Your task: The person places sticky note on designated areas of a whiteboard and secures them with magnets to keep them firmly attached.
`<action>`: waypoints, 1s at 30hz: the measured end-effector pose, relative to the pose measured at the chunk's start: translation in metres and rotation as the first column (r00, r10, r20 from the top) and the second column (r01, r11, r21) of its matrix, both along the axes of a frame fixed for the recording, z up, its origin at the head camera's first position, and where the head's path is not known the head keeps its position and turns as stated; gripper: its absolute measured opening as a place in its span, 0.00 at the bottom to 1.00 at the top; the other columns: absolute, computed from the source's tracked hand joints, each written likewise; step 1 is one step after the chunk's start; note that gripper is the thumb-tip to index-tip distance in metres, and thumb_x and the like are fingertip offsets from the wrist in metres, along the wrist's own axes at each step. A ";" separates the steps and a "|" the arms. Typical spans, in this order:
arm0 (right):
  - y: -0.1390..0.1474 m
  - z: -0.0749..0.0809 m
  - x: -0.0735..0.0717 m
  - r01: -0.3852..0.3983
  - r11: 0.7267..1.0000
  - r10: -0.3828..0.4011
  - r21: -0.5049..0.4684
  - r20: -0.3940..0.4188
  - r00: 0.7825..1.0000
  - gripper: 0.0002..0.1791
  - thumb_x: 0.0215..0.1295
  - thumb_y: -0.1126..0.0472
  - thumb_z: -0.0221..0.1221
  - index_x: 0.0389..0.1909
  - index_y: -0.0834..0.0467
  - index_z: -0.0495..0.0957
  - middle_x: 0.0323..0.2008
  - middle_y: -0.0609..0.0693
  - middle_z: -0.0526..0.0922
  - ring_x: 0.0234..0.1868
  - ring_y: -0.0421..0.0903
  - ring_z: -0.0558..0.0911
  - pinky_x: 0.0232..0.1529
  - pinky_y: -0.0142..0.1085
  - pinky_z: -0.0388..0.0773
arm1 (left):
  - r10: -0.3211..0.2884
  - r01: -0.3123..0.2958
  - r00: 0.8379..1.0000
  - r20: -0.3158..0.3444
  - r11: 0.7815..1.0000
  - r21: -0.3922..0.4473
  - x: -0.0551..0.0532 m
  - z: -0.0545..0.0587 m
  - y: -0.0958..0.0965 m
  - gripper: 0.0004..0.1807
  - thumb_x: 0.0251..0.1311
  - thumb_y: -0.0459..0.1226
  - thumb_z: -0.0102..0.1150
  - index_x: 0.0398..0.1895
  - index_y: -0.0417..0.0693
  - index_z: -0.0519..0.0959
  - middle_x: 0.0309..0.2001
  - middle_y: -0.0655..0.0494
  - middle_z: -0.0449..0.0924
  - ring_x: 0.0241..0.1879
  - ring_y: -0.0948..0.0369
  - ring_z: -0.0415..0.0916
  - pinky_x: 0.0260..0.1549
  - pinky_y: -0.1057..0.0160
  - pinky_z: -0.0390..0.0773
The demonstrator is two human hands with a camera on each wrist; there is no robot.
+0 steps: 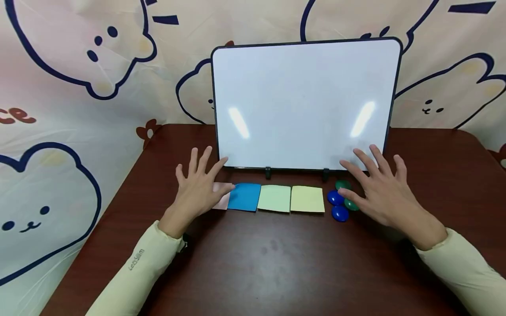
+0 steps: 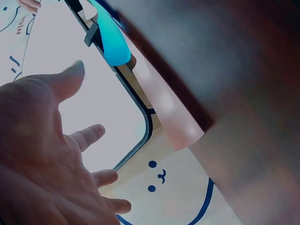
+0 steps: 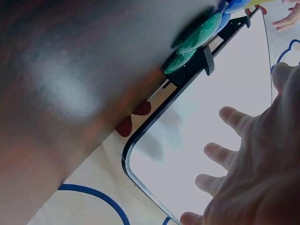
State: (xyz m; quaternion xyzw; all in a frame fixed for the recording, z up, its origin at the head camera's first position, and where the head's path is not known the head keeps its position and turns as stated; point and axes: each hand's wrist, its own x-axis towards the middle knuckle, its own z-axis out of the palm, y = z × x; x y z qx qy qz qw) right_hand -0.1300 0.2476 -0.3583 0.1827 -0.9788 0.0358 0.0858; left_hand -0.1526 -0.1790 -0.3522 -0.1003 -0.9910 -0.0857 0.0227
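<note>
Near the whiteboard [image 1: 306, 101], left hand [image 1: 194, 191] and right hand [image 1: 385, 193] are both released and spread.
On the table [image 1: 269, 267] lie the paper notes [image 1: 272, 198], by left hand, and the round discs [image 1: 340, 213], by right hand.

Head view forward and down, closer wrist views, shared whiteboard [image 1: 304, 96]

The left sleeve [image 1: 136, 272] reads "LetsSlim", the patterned backdrop [image 1: 118, 116] "ce"

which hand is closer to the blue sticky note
Left. The left hand is beside the blue sticky note, thumb tip at its edge in the head view; the right hand is farther off, past the yellow sticky note, by the blue discs.
</note>
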 end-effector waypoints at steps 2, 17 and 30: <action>0.002 -0.001 0.000 0.000 1.000 0.000 -0.001 0.003 1.000 0.39 0.68 0.31 0.49 0.76 0.42 0.56 0.78 0.55 0.50 0.81 0.59 0.36 0.68 0.73 0.36 | -0.005 0.005 1.000 0.001 1.000 -0.022 0.000 -0.002 0.000 0.41 0.63 0.59 0.57 0.77 0.65 0.57 0.81 0.47 0.35 0.80 0.42 0.24 0.67 0.24 0.36; 0.002 0.000 -0.001 -0.070 0.996 0.071 0.047 -0.022 0.997 0.38 0.66 0.34 0.53 0.74 0.44 0.60 0.76 0.56 0.54 0.79 0.59 0.45 0.68 0.66 0.43 | -0.080 0.072 0.996 -0.046 0.987 -0.144 0.003 -0.002 -0.002 0.29 0.64 0.39 0.61 0.69 0.54 0.70 0.73 0.42 0.60 0.75 0.41 0.49 0.64 0.29 0.55; -0.001 -0.003 0.004 -0.194 0.974 0.193 0.115 0.023 0.981 0.33 0.64 0.43 0.63 0.68 0.48 0.71 0.61 0.56 0.75 0.66 0.58 0.67 0.63 0.57 0.64 | -0.139 0.119 0.989 -0.052 0.950 -0.288 0.006 0.000 -0.010 0.25 0.60 0.35 0.66 0.62 0.51 0.77 0.57 0.43 0.80 0.60 0.43 0.72 0.59 0.34 0.64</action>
